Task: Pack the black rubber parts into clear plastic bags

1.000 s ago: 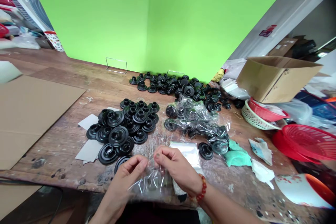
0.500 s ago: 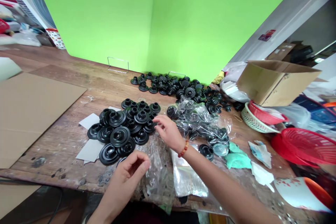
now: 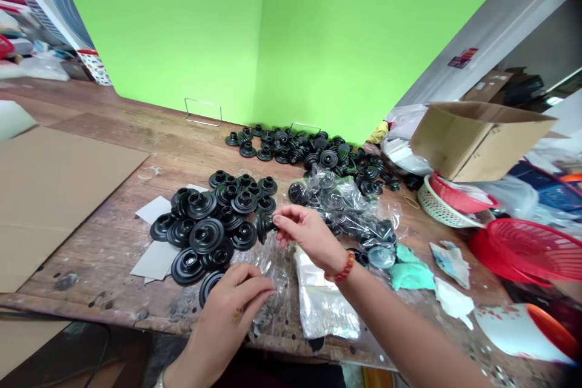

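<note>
Between the thumb and fingers of my right hand (image 3: pixel 305 231) is a black flanged plastic part (image 3: pixel 262 227), gripped by its narrow stem with the round disc turned left. It hangs above clear plastic film on the table. My left hand (image 3: pixel 234 306) is nearer the front edge, fingers curled towards the thumb; whatever is in them, if anything, I cannot make out. Beside it lies one more black disc (image 3: pixel 210 286), partly covered by the hand. A heap of similar black parts (image 3: pixel 207 235) lies left of my right hand. A stack of clear plastic bags (image 3: pixel 325 309) lies below my right wrist.
More black parts (image 3: pixel 284 148) are piled by the green board (image 3: pixel 264 42). Bagged parts (image 3: pixel 341 200) lie to the right. A cardboard sheet (image 3: pixel 63 194) covers the left; a cardboard box (image 3: pixel 477 139), a red basket (image 3: pixel 536 248) and green cloth (image 3: pixel 411 273) are at right.
My right hand has taken a black flanged part from the heap's right side and drawn it slightly right and nearer. My left hand has moved a little right and down, its fingers closing.
</note>
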Motion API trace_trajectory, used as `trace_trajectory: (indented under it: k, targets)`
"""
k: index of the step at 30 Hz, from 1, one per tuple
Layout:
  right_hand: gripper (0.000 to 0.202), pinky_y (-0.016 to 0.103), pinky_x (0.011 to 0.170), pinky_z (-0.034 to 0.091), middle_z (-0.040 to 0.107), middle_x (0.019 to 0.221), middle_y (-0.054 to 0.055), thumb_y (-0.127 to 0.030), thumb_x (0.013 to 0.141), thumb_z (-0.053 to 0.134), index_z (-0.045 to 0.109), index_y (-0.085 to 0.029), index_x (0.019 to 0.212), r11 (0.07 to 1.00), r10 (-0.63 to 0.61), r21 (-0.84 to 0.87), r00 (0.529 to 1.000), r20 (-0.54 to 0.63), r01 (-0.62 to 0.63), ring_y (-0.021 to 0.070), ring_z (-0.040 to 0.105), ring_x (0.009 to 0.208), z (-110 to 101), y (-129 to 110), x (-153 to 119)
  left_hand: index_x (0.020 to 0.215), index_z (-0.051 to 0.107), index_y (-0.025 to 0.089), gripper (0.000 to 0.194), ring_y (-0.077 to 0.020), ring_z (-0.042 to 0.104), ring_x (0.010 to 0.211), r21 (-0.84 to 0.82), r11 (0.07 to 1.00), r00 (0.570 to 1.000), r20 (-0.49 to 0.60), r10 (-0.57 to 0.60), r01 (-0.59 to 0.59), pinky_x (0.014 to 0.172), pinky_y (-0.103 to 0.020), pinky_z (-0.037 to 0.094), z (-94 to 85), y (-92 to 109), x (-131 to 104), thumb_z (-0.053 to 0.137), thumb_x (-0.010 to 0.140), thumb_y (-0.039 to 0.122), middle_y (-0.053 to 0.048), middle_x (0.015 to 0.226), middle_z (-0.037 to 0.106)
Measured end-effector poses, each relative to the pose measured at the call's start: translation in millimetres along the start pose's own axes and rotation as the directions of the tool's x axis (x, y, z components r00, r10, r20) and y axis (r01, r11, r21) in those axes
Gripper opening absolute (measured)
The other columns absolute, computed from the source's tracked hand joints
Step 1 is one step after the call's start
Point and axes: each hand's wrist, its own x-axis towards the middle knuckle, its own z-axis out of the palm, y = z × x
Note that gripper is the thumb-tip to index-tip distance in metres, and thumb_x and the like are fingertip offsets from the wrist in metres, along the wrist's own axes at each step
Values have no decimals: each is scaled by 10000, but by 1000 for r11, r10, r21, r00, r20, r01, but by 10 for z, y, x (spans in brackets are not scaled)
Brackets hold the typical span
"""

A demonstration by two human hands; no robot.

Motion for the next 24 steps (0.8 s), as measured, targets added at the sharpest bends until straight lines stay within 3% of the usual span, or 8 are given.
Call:
trace_trajectory:
  k: [2,4,8,11,15,17,20,24]
  targets:
    - [242,215,498,437,600,595,-4,-379,819,660,607,-145,852,936,167,289,976,139,-202,92,535,487,-24,2,-80,885,720,215,183,-171,613,786,19,999,999,3,38,-38,704,-251,476,29,15,9,539,906,221,-54,838,621]
    - [303,190,474,428,617,574,0,-407,753,731,601,-137,798,882,225,374,954,200,-286,81,540,471,-40,60,-144,888,728,207,177,-167,610,776,18,998,998,-24,65,-64,693,-246,479,49,35,15,551,899,205,-56,831,616]
    - [283,188,429,427,613,549,-13,-378,731,751,619,-136,793,949,215,216,973,84,-228,81,534,428,-46,205,-267,894,737,211,144,-160,600,780,-22,999,984,-174,33,-37,704,-244,478,68,46,21,595,873,194,-51,852,584]
    - [198,184,393,416,597,564,-27,-307,735,739,635,-149,793,989,138,46,990,37,-140,82,523,422,-26,235,-370,857,741,244,109,-191,599,927,-119,990,966,-237,-102,76,828,-282,470,110,7,43,632,850,240,-61,981,562]
    - [114,172,365,394,590,541,-31,-243,748,702,640,-154,780,989,147,-19,988,53,-146,83,517,408,-23,224,-422,799,722,255,133,-276,487,1236,-370,897,950,-96,-296,242,979,-382,431,207,-36,93,617,848,319,-91,1251,512]
    - [110,172,372,408,597,530,-28,-238,750,696,636,-146,762,985,168,22,986,21,-169,82,524,402,-55,240,-397,787,717,250,144,-299,431,1302,-427,862,946,-43,-321,273,1030,-435,391,243,-36,106,612,847,327,-99,1333,480]
    - [166,164,365,391,598,490,-25,-280,771,687,616,-139,722,971,220,94,975,10,-220,73,508,365,-132,288,-351,769,724,238,136,-319,416,1320,-435,869,952,-76,-296,236,1092,-487,305,263,-27,103,630,834,312,-103,1397,436]
    - [219,156,338,337,596,453,-20,-320,787,677,583,-149,687,958,274,63,959,66,-278,70,480,327,-199,332,-363,750,715,217,121,-323,396,1342,-542,793,935,-34,-353,279,1082,-440,312,274,-13,85,663,817,303,-111,1397,473]
